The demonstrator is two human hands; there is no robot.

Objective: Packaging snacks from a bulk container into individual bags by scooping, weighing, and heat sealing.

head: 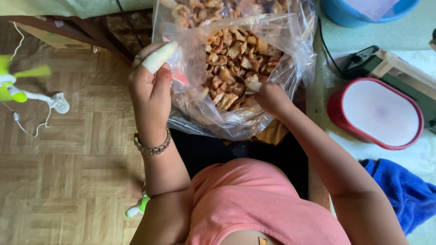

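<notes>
A clear plastic bag full of crisp brown fried snack pieces stands open in front of me. My left hand, with a white wrap on one finger and a metal bracelet at the wrist, pinches the bag's left edge and holds it open. My right hand reaches inside the bag among the pieces and grips a small scoop, mostly hidden by the snacks. A second, larger bag of the same snacks lies behind.
A red tub with a white lid sits at the right, beside a dark device with a cable. A blue cloth lies at lower right, a blue basin at top right. A small green fan stands on the parquet floor at left.
</notes>
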